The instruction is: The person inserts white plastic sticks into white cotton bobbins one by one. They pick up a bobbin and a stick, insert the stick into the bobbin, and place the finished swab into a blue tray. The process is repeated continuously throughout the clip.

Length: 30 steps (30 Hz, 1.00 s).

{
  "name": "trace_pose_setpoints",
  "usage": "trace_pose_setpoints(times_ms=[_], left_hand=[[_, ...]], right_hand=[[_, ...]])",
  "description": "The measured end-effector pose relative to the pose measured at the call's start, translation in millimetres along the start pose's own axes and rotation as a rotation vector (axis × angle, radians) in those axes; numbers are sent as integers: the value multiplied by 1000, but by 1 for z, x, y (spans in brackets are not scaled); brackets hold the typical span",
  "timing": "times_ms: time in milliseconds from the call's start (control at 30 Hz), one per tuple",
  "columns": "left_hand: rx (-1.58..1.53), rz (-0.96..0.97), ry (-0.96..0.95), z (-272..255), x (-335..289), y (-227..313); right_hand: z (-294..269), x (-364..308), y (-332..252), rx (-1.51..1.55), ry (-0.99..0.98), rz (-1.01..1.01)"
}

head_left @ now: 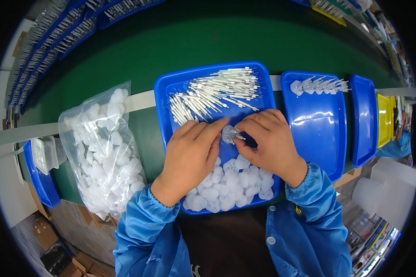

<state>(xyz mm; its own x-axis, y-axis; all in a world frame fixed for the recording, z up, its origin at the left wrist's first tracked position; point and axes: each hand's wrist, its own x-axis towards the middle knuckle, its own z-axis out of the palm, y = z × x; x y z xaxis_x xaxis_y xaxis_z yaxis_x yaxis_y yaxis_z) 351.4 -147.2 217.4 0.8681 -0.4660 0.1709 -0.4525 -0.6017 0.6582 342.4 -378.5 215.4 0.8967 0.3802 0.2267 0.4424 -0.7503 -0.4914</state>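
Note:
Both hands meet over the middle of a blue tray (160, 99). Between them is a small translucent white plastic piece (229, 134), round and cap-like. My left hand (189, 154) has its thumb and forefinger closed at the piece's left side. My right hand (272, 143) pinches it from the right, and something thin and pale sticks out by that thumb. Behind the hands, thin white sticks (217, 92) lie heaped in the tray. Nearer to me, in the same tray, is a pile of round translucent white pieces (231, 185). My fingers partly hide the held piece.
A clear bag (108, 152) of similar white pieces lies left. Right stands another blue tray (315, 138) with a row of cap-and-stick pieces (320, 86), then a narrower blue tray (364, 122) and a yellow tray (384, 121). Loaded trays (74, 34) fill the far left. A co-worker's blue sleeve (396, 147) shows.

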Motion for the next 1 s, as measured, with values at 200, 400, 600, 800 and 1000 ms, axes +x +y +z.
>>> trace_pose_setpoints(times_ms=[200,400,600,800,1000], left_hand=[[33,36,-6,9,12,-8],[-43,-91,33,-9,1,11],[14,-81,-52,-21,-29,21],[85,-45,-95,-18,-29,23],[110,-18,-115,-27,-33,21]], right_hand=[[4,6,-1,-89,-9,-85],[-21,-13,9,-126,116,-6],[-111,-94,121,-478,407,566],[-101,-127,118,-369,393,771],[-101,-101,125,-400,373,631]])
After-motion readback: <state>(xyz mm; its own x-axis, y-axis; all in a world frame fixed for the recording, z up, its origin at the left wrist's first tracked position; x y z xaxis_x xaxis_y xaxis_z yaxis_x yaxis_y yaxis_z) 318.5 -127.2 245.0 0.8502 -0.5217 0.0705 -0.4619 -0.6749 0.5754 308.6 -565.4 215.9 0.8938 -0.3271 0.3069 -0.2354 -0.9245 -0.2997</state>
